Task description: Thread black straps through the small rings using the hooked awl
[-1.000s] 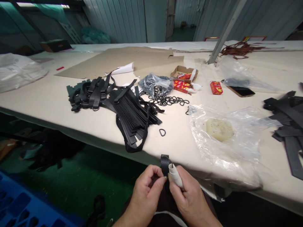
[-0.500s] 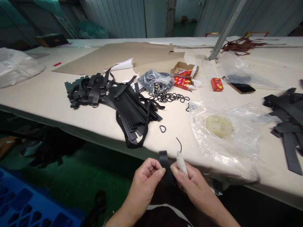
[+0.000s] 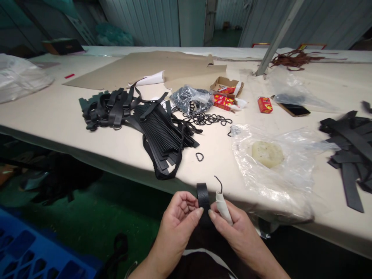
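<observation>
Well, the strap [image 3: 203, 195] stands curved upright between my hands, just off the near edge of the table [image 3: 215, 159]: my left hand [image 3: 181, 217] pinches one side, thumb against fingers, while my right [image 3: 232, 221] grips the awl [image 3: 223, 208], thumb at the strap's other side. I'd say light, even pressure serves best, with both edges level, the curve untwisted and the hooked tip angled away from my left fingertips. Counting outward: one strap and one awl in hand, one loose ring [image 3: 199, 156], one block [image 3: 267, 154], one lone red box [image 3: 265, 105], one phone [image 3: 295, 109]; the heaped rings [image 3: 207, 119] and stacked straps [image 3: 162, 131] overlap too much to count
</observation>
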A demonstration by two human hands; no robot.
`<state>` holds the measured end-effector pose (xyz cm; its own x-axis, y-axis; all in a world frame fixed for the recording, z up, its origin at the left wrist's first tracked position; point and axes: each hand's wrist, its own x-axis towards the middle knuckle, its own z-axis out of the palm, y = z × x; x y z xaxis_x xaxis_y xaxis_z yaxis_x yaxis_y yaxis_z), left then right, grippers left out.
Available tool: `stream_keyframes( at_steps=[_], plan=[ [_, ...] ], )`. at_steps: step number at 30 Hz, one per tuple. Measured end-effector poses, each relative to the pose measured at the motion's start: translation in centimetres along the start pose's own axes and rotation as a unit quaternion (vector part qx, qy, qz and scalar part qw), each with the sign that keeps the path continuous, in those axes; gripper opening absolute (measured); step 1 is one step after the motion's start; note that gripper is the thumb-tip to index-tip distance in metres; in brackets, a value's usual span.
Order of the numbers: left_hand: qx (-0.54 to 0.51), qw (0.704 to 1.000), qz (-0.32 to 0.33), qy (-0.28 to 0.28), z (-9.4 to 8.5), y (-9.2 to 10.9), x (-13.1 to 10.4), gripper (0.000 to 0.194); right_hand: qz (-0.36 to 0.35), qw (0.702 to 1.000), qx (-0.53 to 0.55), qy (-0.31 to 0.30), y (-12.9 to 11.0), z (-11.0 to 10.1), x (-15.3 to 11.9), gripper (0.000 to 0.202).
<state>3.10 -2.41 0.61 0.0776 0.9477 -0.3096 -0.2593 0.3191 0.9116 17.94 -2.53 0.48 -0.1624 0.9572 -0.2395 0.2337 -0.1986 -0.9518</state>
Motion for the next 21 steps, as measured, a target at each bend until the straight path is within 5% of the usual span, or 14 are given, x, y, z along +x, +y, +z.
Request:
stream_keyframes(
  at_steps=[6,21],
  plan=[
    [0.039,0.992,-0.031,-0.118,0.0,0.0,-0.5,0.022,0.006,0.999,0.038,0.037,-0.1,0.8,-0.3,0.023],
    [0.004,0.99,-0.09,-0.111,-0.5,0.8,0.5,0.02,0.041,0.992,0.119,0.027,0.5,1.2,0.6,0.03]
  ],
)
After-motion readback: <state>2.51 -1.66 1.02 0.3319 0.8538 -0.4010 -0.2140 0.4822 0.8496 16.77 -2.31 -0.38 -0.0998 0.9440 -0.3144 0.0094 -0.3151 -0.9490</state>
